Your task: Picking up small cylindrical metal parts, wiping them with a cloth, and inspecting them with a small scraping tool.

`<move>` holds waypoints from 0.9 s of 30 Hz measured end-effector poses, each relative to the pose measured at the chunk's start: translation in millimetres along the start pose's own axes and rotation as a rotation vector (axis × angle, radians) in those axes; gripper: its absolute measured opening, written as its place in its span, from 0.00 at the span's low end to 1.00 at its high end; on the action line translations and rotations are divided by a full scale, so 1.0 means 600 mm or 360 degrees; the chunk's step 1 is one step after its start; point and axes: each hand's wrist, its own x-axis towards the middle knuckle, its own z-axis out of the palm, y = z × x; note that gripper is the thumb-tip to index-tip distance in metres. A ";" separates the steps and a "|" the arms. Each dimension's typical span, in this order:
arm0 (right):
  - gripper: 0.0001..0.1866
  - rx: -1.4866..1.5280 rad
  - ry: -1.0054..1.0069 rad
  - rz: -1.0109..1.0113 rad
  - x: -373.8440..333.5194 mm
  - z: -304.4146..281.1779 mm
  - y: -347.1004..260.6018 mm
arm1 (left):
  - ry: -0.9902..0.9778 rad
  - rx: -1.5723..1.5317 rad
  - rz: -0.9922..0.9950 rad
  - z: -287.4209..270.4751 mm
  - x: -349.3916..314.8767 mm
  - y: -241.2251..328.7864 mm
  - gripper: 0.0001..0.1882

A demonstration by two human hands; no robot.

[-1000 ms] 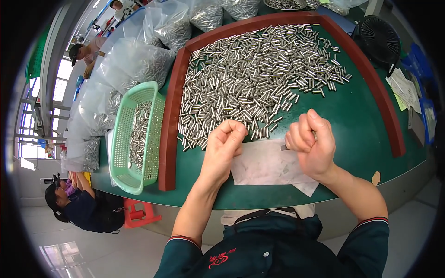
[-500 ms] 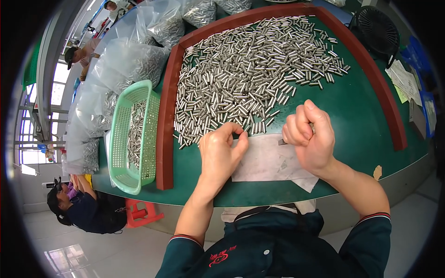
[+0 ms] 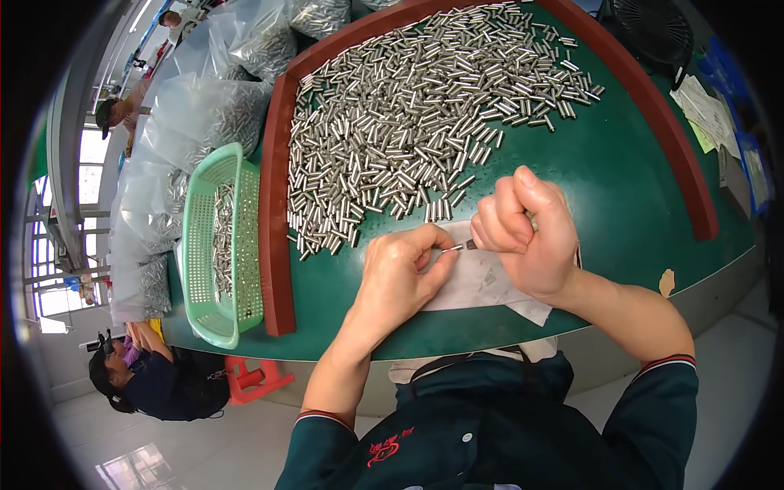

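Between thumb and forefinger of my left hand [image 3: 390,269] is a small shiny metal pin [image 3: 452,248], held level over a whitish cloth [image 3: 482,296]. My right hand [image 3: 529,233] is closed in a fist, thumb side up. A thin tool with a dark tip [image 3: 469,244] sticks out of it toward the pin, almost touching; its rest is hidden in the fist. Just beyond the cloth, several pins [image 3: 438,211] stand side by side in a short row. Behind them spreads a large heap of loose metal pins [image 3: 408,131] on the green tabletop [image 3: 588,163].
A dark red frame [image 3: 280,204] borders the heap. Left of it stands a green basket [image 3: 249,282] with pins inside. Bags of pins [image 3: 233,106] line the far left. A black fan [image 3: 652,37] and papers [image 3: 706,118] lie right. Co-workers [image 3: 167,376] are at left.
My left hand has moved from the row of pins toward my right hand and now holds a pin by the tool's tip. The whole view has shifted slightly.
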 end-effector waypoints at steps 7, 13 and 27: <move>0.24 -0.0031 0.0011 0.0027 0.000 0.002 0.004 | 0.0025 0.0017 0.0012 0.002 -0.001 0.002 0.03; 0.24 0.0007 0.0002 0.0019 -0.002 0.003 0.002 | 0.0034 0.0017 0.0026 0.001 -0.001 0.005 0.03; 0.23 -0.0257 0.0020 -0.0068 -0.017 0.019 0.011 | 0.0005 -0.0056 -0.0017 0.001 0.002 0.003 0.05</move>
